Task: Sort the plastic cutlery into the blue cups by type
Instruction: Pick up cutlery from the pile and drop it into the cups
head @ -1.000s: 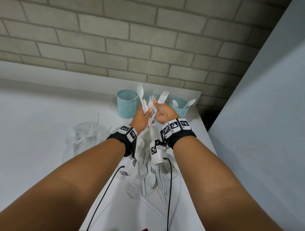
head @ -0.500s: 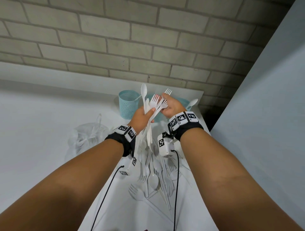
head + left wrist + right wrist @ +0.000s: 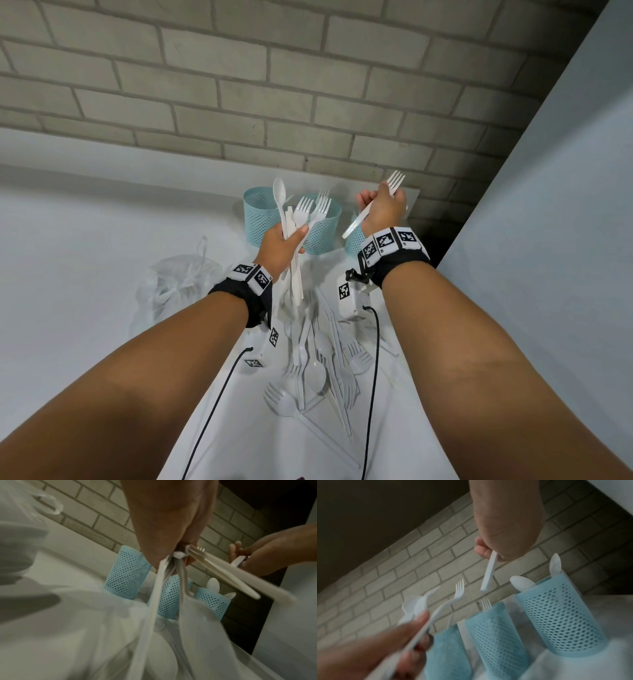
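Gripped in your left hand [image 3: 279, 245], centre of the head view, is a bundle of cutlery [image 3: 297, 219]: a spoon, at least two forks and what look like knife handles, fingers and thumb curled round the stems. Your right hand [image 3: 382, 209], to the right of centre, pinches a single fork [image 3: 376, 198] by its handle, tines up and tilted toward the upper right.

Largest of what remains is the loose pile of cutlery [image 3: 322, 363] on the white table [image 3: 85, 274] at lower centre, unsorted; I judge the task well short of halfway. Behind your hands stand three blue cups: the left cup [image 3: 258, 216] shows nothing in it, the middle cup [image 3: 325, 229] holds at least one fork, and the right cup [image 3: 559, 616] holds two spoons. A crumpled clear bag [image 3: 181, 284] lies at left.

Against the frame half a second ago, your hands have parted: then both met at the bundle, now your right hand has drawn one fork clear and swung it right, above the right cup rather than the fork cup.
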Available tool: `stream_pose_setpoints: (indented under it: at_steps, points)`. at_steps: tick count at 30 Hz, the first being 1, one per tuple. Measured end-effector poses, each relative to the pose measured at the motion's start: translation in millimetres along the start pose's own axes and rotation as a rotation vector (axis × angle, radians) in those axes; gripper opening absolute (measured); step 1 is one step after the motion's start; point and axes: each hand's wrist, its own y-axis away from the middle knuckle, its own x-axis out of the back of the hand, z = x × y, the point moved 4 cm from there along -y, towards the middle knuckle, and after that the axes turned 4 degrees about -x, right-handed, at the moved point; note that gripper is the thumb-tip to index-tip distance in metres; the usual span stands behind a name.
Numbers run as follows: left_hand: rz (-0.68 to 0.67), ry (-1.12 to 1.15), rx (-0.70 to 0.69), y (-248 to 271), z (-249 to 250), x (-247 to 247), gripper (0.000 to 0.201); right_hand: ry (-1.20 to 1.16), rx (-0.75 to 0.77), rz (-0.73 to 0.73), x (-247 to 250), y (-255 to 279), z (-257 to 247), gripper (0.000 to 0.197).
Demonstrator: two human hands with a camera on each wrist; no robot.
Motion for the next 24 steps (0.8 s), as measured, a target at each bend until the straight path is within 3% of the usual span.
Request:
stream_pose_setpoints:
  at_steps: [2,4,7,12,19,24]
  points:
    - [0.004,0.005,0.011,1,2,-1,0.015,0.181,-0.028,-0.064,1,2,10,0.007]
    - [0.011,0.024,0.013,3,6,-4,0.012,0.283,-0.169,-0.172,1,8,25,0.009]
    - [0.03,0.072,0.008,6,10,-8,0.012,0.251,-0.338,-0.295,0,19,45,0.013]
    - [0.028,0.132,0.02,10,12,-11,0.02,0.322,-0.421,-0.438,-3,34,65,0.016]
    - [-0.04,0.23,0.082,15,18,-14,0.018,0.31,-0.378,-0.3,-7,35,56,0.023]
    - [-0.027,0.243,0.178,13,10,-10,0.012,0.146,-0.349,-0.192,0,29,42,0.009]
